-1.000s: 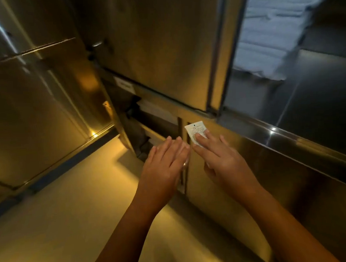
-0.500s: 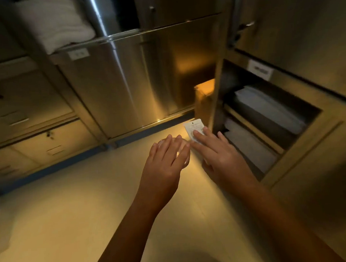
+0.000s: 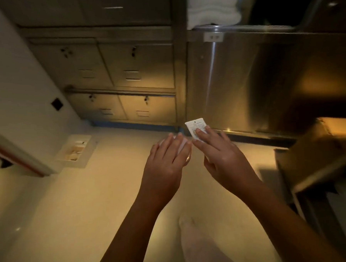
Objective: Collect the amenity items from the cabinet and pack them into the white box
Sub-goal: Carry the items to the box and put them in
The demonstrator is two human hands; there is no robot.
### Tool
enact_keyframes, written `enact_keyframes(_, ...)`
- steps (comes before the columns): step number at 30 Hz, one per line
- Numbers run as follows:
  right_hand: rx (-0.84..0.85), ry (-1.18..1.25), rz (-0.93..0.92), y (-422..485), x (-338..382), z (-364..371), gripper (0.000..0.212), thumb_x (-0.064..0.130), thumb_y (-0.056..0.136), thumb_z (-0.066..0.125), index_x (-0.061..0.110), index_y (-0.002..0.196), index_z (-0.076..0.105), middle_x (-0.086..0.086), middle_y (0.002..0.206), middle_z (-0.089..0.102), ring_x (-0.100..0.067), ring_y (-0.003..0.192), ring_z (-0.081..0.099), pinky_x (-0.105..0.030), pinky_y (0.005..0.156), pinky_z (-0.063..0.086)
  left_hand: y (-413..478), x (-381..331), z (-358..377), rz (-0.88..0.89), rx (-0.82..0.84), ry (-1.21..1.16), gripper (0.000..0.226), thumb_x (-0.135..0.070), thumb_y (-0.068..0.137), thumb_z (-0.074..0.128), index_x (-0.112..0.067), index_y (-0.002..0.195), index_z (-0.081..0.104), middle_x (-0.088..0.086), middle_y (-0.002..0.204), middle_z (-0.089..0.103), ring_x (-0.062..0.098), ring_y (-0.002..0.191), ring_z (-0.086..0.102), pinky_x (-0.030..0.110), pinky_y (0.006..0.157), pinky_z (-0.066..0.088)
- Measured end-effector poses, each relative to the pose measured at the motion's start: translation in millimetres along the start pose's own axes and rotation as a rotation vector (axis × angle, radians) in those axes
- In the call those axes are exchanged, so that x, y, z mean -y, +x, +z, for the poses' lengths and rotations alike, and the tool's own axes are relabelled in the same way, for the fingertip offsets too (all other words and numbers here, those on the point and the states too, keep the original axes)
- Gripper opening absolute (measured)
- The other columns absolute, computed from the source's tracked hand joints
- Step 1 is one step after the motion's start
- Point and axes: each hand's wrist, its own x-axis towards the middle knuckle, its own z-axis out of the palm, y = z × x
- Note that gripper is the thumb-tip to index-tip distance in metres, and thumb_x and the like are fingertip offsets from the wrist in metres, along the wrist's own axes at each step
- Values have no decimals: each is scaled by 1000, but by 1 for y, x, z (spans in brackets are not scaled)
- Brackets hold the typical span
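While the right hand point(image 3: 223, 160) pinches a small white printed sachet point(image 3: 196, 127) by its near end, fingers on top and thumb hidden under, the sachet sticks out past the fingertips. It is in the air and not in the white box point(image 3: 72, 163) yet.

The left hand point(image 3: 165, 163) is just beside the grip, palm down, fingers fairly straight. A pale thing point(image 3: 187, 153) shows under its fingers, probably more amenity pieces. I can't tell what it is, or whether the hand clamps it or only covers it. The hands are likely kept close so the small, light load stays together on the carry.

The white box sits on the floor point(image 3: 52, 217), well left of the grip and farther out. Its top is open, with a few pale items inside.

Straight beyond the grip is a steel cabinet front point(image 3: 255, 82). Left of that is a bank of drawers point(image 3: 133, 72). High above the grip, folded white towels point(image 3: 211, 6) lie on a shelf. Right of the grip there is a cardboard box point(image 3: 309, 145), blurred.

My read is that this is the carry step, with drop-off in the box next.
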Motion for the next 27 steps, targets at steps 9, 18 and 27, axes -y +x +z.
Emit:
enact_keyframes(9,10,165,-222,180,-25,85,52,-10,60,78,-3,110,62,-24,121,57,-42,116,50,-58,92,33,75,145,25,-229,3,171,40,-3,82,47,1,120,58,22,122,58,38,114,54,52,91,43)
enact_keyframes(18,83,276,-454,318,6,156,54,-9,59,80,-4,109,64,-24,118,60,-42,113,53,-58,90,36,100,252,24,-462,-34,279,39,1,79,55,1,118,60,21,120,60,38,112,55,50,90,45)
enact_keyframes(27,171,323,-531,451,80,252,53,-7,58,81,-4,108,64,-24,118,60,-43,113,53,-63,87,39,96,413,16,-629,51,314,59,7,64,76,-1,120,59,19,123,59,39,113,55,53,89,44)
